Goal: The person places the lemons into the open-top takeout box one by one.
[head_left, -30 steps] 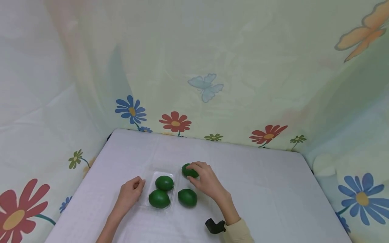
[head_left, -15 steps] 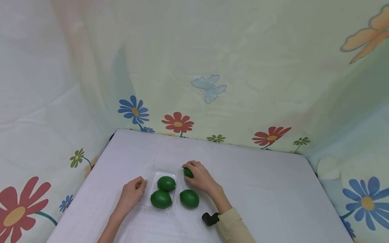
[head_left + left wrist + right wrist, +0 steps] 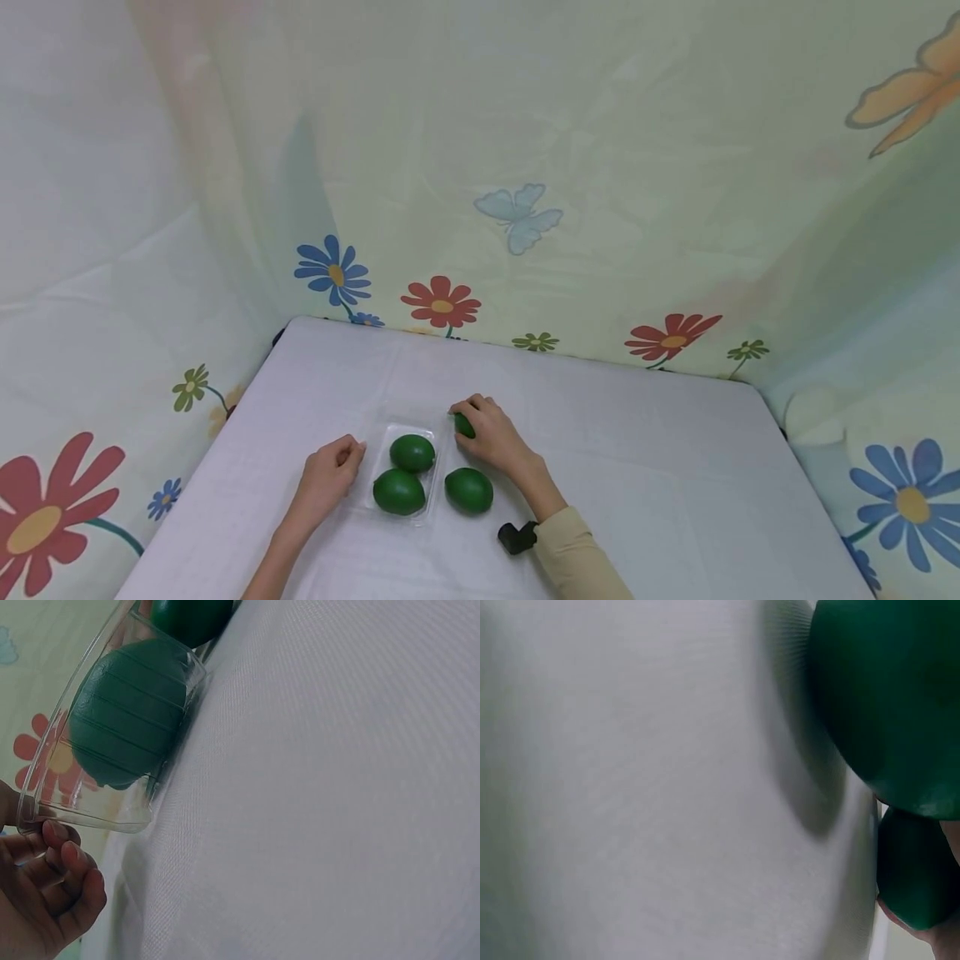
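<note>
Flowers and butterflies brighten the curtain (image 3: 420, 125) behind a white-covered table (image 3: 645, 467), and the action is up front! Right hand (image 3: 495, 435) has its fingers curled round a green lime (image 3: 464, 426); whether it is lifted is hard to tell. Just toward the person from that grip sits a loose lime (image 3: 469, 491), untouched. Close by, left of the same grip, lies the clear box (image 3: 97, 819) with a pair inside: the back lime (image 3: 412, 452) and the front lime (image 3: 399, 492), snug together. Beyond the box from that grip, the left hand (image 3: 326, 472) pinches its rim. My read: this is the grasping step, and the next move calls for a secure hold and a clean lift clear of the rim, box held steady.
</note>
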{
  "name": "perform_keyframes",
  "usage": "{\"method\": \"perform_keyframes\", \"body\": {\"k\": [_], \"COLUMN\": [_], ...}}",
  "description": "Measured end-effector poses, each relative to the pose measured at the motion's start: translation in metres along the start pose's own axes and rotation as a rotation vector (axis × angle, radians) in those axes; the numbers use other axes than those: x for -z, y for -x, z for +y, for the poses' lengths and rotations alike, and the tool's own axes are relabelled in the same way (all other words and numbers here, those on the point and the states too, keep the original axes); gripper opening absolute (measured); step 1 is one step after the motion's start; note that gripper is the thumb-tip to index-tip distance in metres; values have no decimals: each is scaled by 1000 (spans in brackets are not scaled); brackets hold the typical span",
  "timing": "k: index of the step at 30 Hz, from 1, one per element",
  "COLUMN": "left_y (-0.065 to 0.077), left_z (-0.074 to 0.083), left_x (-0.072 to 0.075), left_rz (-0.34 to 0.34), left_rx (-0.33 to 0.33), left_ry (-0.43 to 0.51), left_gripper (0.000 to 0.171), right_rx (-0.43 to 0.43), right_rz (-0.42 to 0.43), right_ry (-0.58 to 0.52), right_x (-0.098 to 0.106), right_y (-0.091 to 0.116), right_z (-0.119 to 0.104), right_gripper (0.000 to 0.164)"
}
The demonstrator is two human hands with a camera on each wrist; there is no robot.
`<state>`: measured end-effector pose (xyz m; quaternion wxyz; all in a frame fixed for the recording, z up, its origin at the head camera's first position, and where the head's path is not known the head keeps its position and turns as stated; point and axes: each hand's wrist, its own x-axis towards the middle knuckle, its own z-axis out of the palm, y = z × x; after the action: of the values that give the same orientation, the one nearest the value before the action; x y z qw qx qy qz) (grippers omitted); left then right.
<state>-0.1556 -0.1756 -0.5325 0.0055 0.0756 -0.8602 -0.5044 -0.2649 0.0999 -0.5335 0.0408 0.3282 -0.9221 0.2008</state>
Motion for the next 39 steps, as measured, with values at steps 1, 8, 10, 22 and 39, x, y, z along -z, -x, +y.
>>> {"method": "perform_keyframes", "body": {"k": [1,8,10,22,39], "left_y": [0,1,0,1,1], "left_z": [0,0,0,0,1], "left_x": [0,-1,-1,-3,1], "left_rz": [-1,-9,-8,-4,-4], "left_rx": [-1,-5,-7,15,10], "left_ry": [0,-1,-3,4,4], "left_gripper": [32,32,32,31,29], "right_rx": [-2,-8,-6,-21,103], "right_rz": [1,9,17,78,149], "right_ry": [3,-2,-2,-88,-119], "right_x": [-1,-5,-5,7,51], "right_y": [0,3,4,22,41], "right_z": [1,2,2,-8,-59], "right_gripper": [38,37,37,35,39]}}
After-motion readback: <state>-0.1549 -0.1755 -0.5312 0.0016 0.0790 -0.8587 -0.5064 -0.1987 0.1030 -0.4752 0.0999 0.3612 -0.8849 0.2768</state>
